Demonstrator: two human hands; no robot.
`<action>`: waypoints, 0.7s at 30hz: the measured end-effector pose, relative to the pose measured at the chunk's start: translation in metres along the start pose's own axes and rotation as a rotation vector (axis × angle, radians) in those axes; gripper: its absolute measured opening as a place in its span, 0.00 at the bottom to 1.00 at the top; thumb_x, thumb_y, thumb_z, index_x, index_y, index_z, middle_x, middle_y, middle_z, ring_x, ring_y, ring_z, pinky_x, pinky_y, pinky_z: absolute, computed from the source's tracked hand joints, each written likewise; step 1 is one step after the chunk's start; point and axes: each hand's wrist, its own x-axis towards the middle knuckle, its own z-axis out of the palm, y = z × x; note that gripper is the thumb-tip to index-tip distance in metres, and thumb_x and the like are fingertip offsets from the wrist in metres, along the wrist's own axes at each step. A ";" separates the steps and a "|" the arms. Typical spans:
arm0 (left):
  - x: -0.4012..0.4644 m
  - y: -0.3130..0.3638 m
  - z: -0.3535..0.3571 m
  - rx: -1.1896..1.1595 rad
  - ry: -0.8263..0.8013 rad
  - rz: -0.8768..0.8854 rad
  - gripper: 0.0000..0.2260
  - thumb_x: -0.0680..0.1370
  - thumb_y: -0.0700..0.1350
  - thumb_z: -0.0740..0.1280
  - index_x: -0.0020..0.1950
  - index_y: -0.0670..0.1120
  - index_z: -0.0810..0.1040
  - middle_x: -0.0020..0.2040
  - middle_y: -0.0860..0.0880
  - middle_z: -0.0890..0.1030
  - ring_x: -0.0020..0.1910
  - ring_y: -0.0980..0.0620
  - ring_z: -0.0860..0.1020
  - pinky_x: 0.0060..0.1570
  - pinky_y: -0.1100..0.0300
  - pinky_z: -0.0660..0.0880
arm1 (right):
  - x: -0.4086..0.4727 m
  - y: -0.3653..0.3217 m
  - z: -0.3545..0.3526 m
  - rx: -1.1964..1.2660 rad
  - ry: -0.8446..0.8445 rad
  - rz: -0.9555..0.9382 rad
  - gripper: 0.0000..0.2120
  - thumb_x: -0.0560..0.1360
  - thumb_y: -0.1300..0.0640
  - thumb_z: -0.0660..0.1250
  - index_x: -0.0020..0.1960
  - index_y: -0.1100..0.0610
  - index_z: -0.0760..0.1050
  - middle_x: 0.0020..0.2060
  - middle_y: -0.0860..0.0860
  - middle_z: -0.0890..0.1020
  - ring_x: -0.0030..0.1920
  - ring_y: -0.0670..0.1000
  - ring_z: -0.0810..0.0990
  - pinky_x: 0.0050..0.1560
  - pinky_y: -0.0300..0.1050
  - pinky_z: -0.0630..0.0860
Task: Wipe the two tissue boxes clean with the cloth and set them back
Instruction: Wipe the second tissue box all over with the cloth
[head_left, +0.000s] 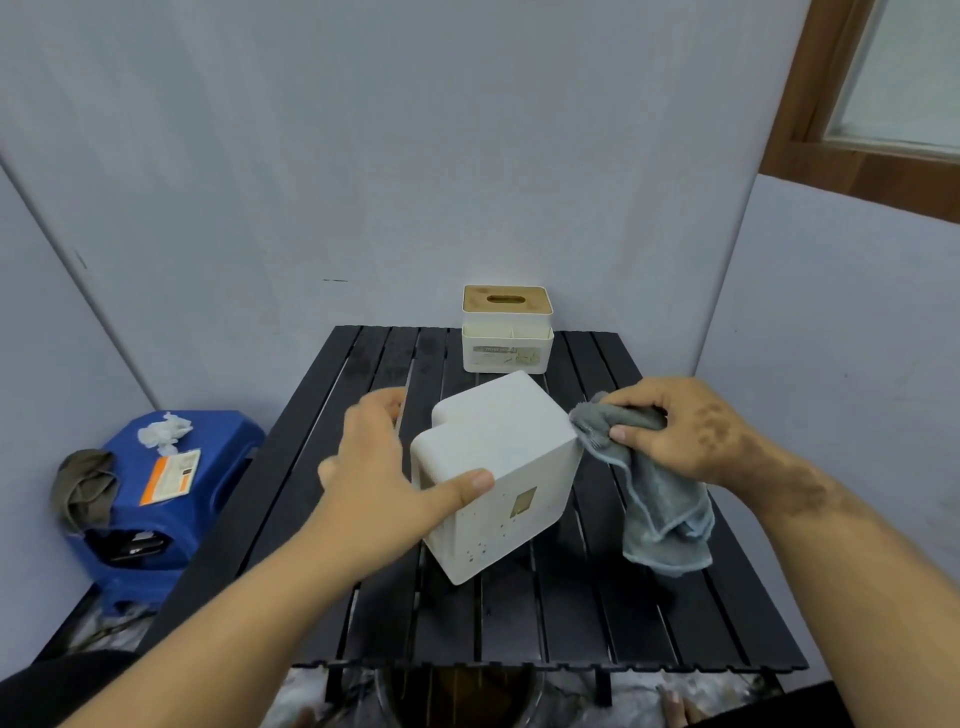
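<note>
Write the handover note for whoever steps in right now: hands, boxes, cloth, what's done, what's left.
Left hand: grips the plain white plastic tissue box, held tilted over the black slatted table.
Right hand: holds the grey microfibre cloth bunched against that box's right edge.
Second box, white with a wooden slotted lid, stands upright at the table's far edge, untouched by either hand.
Done: cannot tell if either box has been wiped clean; brown specks show on the held box's front.
Left: finish wiping, set it down, check the far box.
</note>
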 end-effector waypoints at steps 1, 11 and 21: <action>0.004 0.009 -0.004 0.074 -0.001 0.036 0.56 0.58 0.75 0.73 0.78 0.56 0.53 0.76 0.55 0.60 0.75 0.48 0.62 0.70 0.46 0.60 | 0.001 0.001 0.000 0.001 -0.009 0.004 0.15 0.72 0.61 0.75 0.51 0.42 0.83 0.45 0.36 0.84 0.50 0.37 0.81 0.55 0.35 0.75; 0.062 0.075 0.029 0.710 -0.298 0.240 0.41 0.65 0.76 0.69 0.65 0.49 0.67 0.59 0.52 0.73 0.60 0.47 0.71 0.63 0.40 0.64 | 0.002 0.003 -0.005 -0.013 -0.093 0.012 0.13 0.73 0.58 0.74 0.53 0.44 0.84 0.46 0.39 0.86 0.51 0.42 0.83 0.59 0.48 0.79; 0.079 0.099 0.036 0.805 -0.349 0.246 0.27 0.66 0.64 0.75 0.52 0.48 0.69 0.48 0.53 0.71 0.49 0.49 0.71 0.52 0.47 0.63 | -0.003 0.005 -0.002 0.017 -0.077 -0.013 0.12 0.73 0.57 0.74 0.52 0.41 0.83 0.44 0.38 0.85 0.50 0.40 0.82 0.58 0.45 0.78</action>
